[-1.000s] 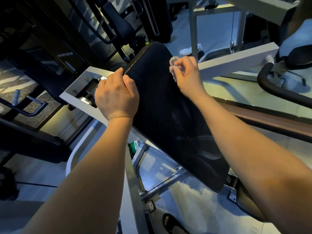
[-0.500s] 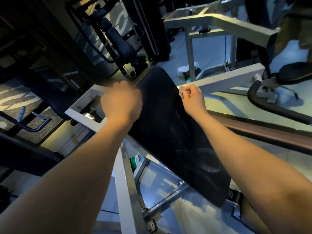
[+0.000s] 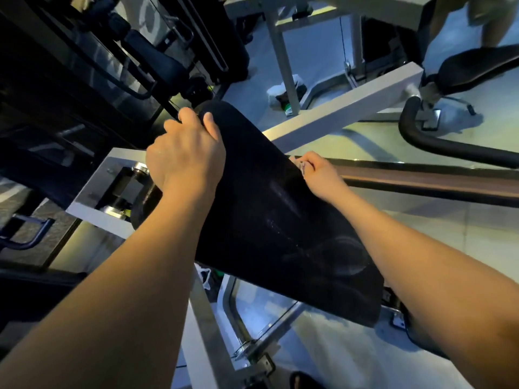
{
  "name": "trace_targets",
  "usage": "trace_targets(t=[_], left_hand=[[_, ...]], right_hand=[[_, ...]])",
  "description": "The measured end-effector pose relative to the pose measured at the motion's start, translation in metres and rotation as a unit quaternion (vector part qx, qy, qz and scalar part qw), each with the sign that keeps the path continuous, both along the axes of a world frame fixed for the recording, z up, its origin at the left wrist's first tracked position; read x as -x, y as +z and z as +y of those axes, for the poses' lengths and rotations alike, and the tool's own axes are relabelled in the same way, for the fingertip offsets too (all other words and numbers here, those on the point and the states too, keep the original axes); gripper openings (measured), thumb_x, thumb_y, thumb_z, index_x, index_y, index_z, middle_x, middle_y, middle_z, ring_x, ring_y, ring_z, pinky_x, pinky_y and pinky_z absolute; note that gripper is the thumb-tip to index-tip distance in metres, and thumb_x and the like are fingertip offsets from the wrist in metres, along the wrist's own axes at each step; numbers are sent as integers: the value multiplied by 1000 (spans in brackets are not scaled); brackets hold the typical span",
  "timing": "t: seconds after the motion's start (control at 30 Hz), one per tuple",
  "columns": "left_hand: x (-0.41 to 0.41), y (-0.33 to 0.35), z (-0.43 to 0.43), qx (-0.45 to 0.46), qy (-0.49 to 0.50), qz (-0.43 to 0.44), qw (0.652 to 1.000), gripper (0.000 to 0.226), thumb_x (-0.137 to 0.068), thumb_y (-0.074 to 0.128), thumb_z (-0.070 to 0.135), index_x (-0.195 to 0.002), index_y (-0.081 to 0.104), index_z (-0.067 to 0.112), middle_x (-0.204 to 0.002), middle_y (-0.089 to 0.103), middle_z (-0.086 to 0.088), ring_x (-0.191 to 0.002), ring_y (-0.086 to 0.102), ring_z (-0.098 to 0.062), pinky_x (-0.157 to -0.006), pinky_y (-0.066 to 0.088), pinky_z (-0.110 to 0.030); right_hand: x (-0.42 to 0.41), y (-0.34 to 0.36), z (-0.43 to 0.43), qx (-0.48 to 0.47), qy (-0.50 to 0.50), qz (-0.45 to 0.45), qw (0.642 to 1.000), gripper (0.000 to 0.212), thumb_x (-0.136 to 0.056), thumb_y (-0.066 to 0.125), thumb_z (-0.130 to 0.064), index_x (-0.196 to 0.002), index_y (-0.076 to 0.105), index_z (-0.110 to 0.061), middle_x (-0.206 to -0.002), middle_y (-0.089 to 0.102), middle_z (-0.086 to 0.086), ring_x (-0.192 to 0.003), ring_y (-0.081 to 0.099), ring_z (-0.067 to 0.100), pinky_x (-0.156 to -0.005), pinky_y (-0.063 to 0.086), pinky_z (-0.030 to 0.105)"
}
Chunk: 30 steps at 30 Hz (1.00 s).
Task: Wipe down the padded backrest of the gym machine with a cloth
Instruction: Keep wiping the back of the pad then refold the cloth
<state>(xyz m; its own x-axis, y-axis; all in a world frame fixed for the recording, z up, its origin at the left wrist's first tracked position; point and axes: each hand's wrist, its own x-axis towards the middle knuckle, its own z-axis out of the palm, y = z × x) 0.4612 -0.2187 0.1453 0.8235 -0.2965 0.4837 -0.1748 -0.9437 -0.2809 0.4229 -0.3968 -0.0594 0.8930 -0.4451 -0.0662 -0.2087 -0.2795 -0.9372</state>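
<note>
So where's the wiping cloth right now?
In the head view, right of centre: the cloth is bunched in the right hand, at the right edge of the backrest.

2 hands: left hand (image 3: 185, 158), right hand (image 3: 317, 175). 1 black backrest pad (image 3: 266, 220). 1 cloth (image 3: 302, 166), mostly hidden. 1 curved black bar (image 3: 438, 147). 1 other person's leg (image 3: 494, 26), top rt.

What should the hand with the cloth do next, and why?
Probably slide the cloth down the pad along its right edge. The right hand holds it on that edge, the left hand grips the top, and faint smears show lower down.
</note>
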Motion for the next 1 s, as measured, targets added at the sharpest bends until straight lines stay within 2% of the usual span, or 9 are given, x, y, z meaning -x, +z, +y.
trace_targets(t=[0.23,0.37,0.53,0.6,0.7,0.77,0.83,0.9,1.0], left_hand=[[5,1,-3,-2,10,-11,1000,54,-105,17,52,-122,49,13,-108,62,-16,-86,61,-41,-64,28,-43],[4,-1,-3,-8,18,-15,1000,54,-105,17,53,-121,50,13,-108,63,-15,-86,62,-40,-64,27,-42],[4,1,-4,1,17,-8,1000,54,-105,18,52,-123,50,13,-109,62,-15,-89,62,-40,-65,29,-42],[4,0,-4,0,17,-11,1000,55,-105,18,52,-123,50,13,-109,63,-15,-89,62,-40,-65,29,-42],[4,0,-4,-4,21,-14,1000,55,-105,17,53,-123,50,13,-109,63,-15,-89,62,-40,-65,28,-42],[4,1,-4,-2,20,-13,1000,55,-105,18,53,-124,50,13,-110,63,-15,-90,62,-41,-65,28,-42],[5,1,-4,0,17,-12,1000,55,-105,18,52,-124,50,13,-110,63,-16,-91,62,-41,-65,26,-42],[5,1,-3,0,14,-12,1000,54,-105,18,52,-123,50,12,-109,63,-16,-89,62,-41,-66,27,-42],[4,-1,-3,2,12,-11,1000,54,-105,18,52,-124,50,12,-108,63,-15,-88,61,-40,-65,28,-41]], right_hand=[[-47,73,1,-136,92,-56,985,30,-102,45,-12,-99,75,-13,-84,67,5,-75,57,17,-70,47,30],[-46,56,-5,-202,116,-54,971,32,-99,48,-15,-93,79,-20,-94,75,13,-86,66,23,-88,57,42],[-25,35,-27,-67,196,85,975,35,-85,41,4,-57,57,-11,-62,53,4,-65,47,22,-67,47,38],[-27,47,-26,-86,197,79,973,26,-84,43,2,-74,66,1,-71,58,9,-70,51,23,-68,49,35],[-40,60,-16,-193,155,15,969,30,-95,43,-1,-94,73,-2,-81,66,11,-73,61,21,-71,57,35],[-36,55,-13,-208,151,13,966,31,-92,42,1,-91,73,-3,-76,66,9,-69,62,20,-68,59,36],[-21,40,-19,-165,162,60,971,39,-84,39,4,-70,72,-11,-64,61,1,-65,54,20,-63,50,32],[-8,21,-27,-112,160,112,974,43,-88,44,3,-61,71,-17,-71,68,0,-75,60,23,-73,52,34],[-1,9,-27,-95,140,135,976,27,-97,55,-11,-82,77,-12,-98,74,11,-101,67,29,-92,56,41]])
